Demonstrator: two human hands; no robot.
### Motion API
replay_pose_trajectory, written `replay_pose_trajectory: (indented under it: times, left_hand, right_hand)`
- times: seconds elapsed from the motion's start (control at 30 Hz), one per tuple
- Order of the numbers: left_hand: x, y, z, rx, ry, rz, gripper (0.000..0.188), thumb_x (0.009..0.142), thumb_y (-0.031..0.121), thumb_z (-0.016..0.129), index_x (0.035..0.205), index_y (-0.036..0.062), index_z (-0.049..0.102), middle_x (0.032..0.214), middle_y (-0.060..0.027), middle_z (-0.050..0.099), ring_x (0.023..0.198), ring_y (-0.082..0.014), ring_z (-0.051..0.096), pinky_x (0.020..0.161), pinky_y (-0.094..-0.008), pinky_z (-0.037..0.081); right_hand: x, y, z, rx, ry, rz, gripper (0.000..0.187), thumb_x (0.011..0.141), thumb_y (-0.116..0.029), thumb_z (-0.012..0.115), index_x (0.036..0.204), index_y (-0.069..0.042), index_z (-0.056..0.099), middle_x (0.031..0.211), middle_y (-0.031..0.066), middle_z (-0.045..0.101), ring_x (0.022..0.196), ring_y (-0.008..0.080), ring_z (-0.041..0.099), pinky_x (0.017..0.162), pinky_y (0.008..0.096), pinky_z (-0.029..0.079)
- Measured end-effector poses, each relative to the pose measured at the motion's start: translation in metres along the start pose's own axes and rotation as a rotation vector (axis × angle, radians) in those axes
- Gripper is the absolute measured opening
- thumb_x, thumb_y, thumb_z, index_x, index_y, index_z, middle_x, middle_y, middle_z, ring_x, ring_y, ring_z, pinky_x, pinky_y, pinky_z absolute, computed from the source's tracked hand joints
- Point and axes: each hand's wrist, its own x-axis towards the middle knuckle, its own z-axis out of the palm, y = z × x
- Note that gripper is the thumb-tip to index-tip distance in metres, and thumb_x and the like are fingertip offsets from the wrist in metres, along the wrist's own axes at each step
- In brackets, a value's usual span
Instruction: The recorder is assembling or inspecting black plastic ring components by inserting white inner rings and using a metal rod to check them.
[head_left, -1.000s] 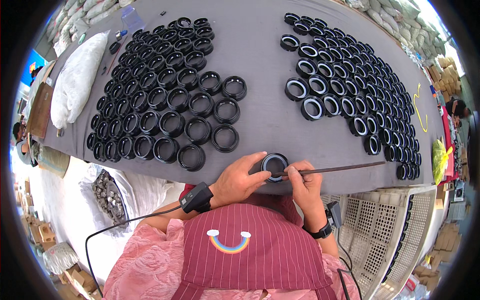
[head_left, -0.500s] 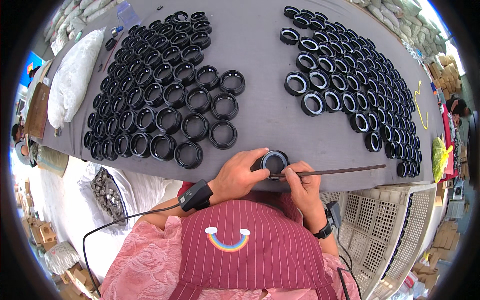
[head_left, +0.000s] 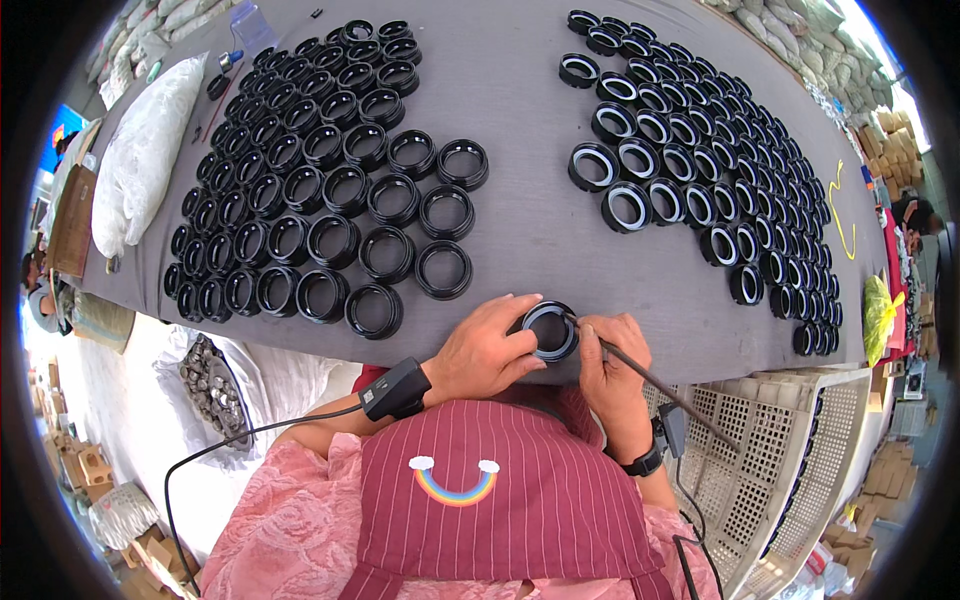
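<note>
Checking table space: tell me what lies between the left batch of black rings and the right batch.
The head view shows only bare grey tabletop between the left batch of rings and the right batch; no ring sits in that strip.

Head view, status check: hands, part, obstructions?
Left hand grips black ring at table edge. Right hand holds thin rod tool at its rim. Ring rows stand apart.

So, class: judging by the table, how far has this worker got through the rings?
Looks done: the right-hand group of rings, which show pale liners. In hand: one black ring, steadied by the left hand while the right hand applies a thin tool. Left: the all-black rings, roughly half.
</note>
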Motion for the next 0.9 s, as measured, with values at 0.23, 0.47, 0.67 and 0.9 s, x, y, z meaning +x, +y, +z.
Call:
replay_pose_trajectory:
  times: [0.23, 0.47, 0.67, 0.9]
  left_hand:
    - [-0.002, -0.005, 0.001, -0.042, 0.007, -0.043, 0.039, 0.079, 0.023, 0.081, 0.101, 0.0023, 0.057, 0.135, -0.025, 0.055, 0.123, -0.0425, 0.055, 0.109, -0.0525, 0.041]
    - [-0.001, -0.001, 0.001, -0.101, 0.057, -0.096, 0.064, 0.078, 0.021, 0.08, 0.128, -0.0008, 0.046, 0.133, -0.0231, 0.056, 0.118, -0.0438, 0.056, 0.109, -0.0528, 0.041]
    - [-0.007, 0.004, 0.005, -0.211, 0.121, -0.162, 0.068, 0.075, 0.019, 0.081, 0.13, -0.001, 0.046, 0.13, -0.0223, 0.056, 0.12, -0.0421, 0.056, 0.108, -0.0476, 0.043]
    - [-0.01, 0.034, -0.045, -0.039, 0.222, -0.065, 0.066, 0.064, 0.018, 0.083, 0.119, 0.0037, 0.05, 0.127, -0.0176, 0.059, 0.106, -0.033, 0.059, 0.09, -0.0414, 0.044]
  right_hand:
    - [-0.005, 0.002, 0.014, 0.19, -0.073, 0.027, 0.01, 0.086, -0.002, 0.069, 0.095, -0.005, 0.072, 0.085, 0.008, 0.073, 0.069, 0.0245, 0.057, 0.067, 0.0354, 0.047]
    - [0.0, 0.008, 0.011, 0.314, -0.186, 0.078, 0.006, 0.086, -0.002, 0.065, 0.083, -0.006, 0.068, 0.077, 0.0058, 0.069, 0.072, 0.0246, 0.057, 0.067, 0.037, 0.047]
    - [-0.012, 0.003, 0.024, 0.562, -0.101, 0.375, 0.015, 0.094, -0.008, 0.056, 0.081, -0.004, 0.063, 0.07, 0.0053, 0.065, 0.071, 0.0192, 0.061, 0.067, 0.0316, 0.048]
    - [-0.03, 0.008, 0.04, 1.285, -0.014, 0.703, 0.018, 0.099, -0.017, 0.055, 0.092, -0.001, 0.06, 0.086, 0.0098, 0.064, 0.071, 0.0168, 0.062, 0.069, 0.0298, 0.052]
